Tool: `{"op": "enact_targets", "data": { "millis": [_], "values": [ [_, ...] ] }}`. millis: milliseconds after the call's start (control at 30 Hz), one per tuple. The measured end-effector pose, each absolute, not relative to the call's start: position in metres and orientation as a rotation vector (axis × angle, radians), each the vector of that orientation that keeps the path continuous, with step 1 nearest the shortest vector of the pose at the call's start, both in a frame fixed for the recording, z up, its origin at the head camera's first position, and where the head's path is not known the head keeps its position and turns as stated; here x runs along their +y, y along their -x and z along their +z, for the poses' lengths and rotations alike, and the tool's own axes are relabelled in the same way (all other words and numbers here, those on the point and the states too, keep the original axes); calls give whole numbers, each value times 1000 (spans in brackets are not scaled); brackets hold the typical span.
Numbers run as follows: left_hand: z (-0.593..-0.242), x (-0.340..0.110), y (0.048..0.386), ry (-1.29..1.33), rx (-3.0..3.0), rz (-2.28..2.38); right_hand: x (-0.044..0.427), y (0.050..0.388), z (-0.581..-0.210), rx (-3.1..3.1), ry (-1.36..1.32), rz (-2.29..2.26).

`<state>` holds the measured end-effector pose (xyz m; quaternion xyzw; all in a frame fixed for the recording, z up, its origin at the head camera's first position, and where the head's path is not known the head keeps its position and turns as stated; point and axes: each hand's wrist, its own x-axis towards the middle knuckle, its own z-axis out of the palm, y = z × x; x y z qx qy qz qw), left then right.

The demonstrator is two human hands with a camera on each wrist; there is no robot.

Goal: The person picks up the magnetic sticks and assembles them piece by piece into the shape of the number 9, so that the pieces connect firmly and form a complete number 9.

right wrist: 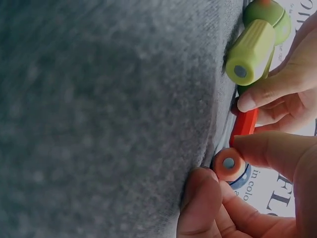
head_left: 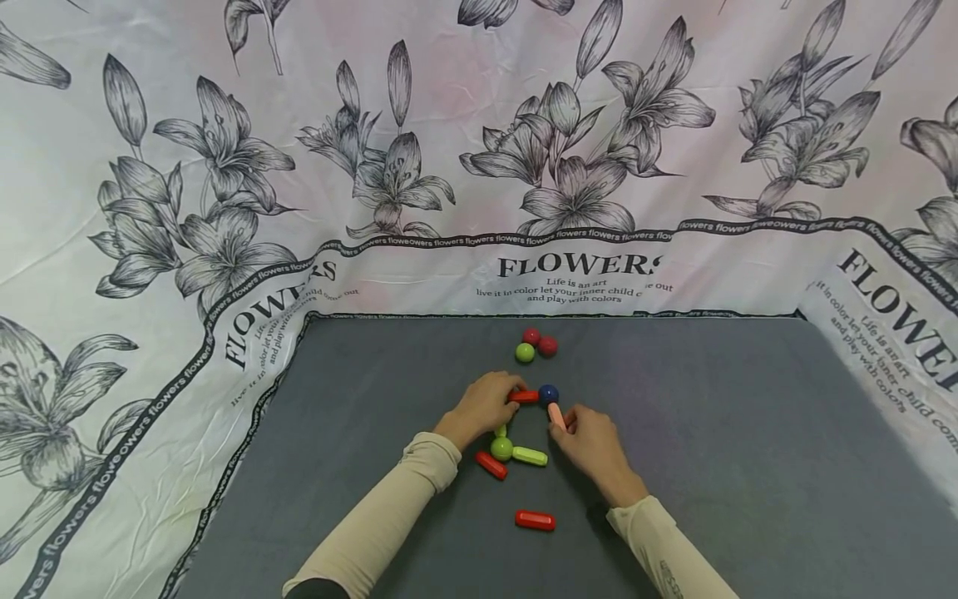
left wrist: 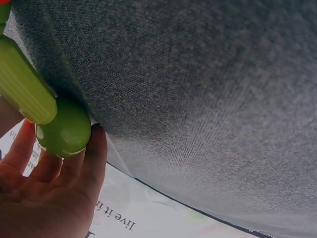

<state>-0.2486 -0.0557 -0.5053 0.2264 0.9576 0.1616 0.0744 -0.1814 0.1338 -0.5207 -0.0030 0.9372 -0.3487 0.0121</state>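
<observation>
My left hand (head_left: 486,403) curls its fingers round a green ball (left wrist: 64,128), hidden under it in the head view. A yellow-green rod (left wrist: 25,79) joins that ball to a nearer green ball (head_left: 501,449), from which another yellow-green rod (head_left: 530,456) sticks out to the right. From beside the left fingertips a red rod (head_left: 525,397) runs to a dark blue ball (head_left: 549,394). My right hand (head_left: 595,445) pinches a peach-orange rod (head_left: 555,415) between thumb and fingers, with its far end against the blue ball. The pieces outline a square with an open near-right corner.
Two red balls (head_left: 548,346) and a green ball (head_left: 525,353) sit together farther back. One loose red rod (head_left: 491,466) lies beside the near green ball, another red rod (head_left: 535,520) nearer me. A flower-printed cloth (head_left: 419,279) borders the grey table (head_left: 711,433).
</observation>
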Motion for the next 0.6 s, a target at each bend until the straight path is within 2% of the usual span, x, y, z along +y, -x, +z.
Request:
{"op": "enact_targets", "data": {
  "millis": [600],
  "values": [
    [-506,-57,248,-699,2883,494,131,180,-521,2897,40,-1099]
  ]
}}
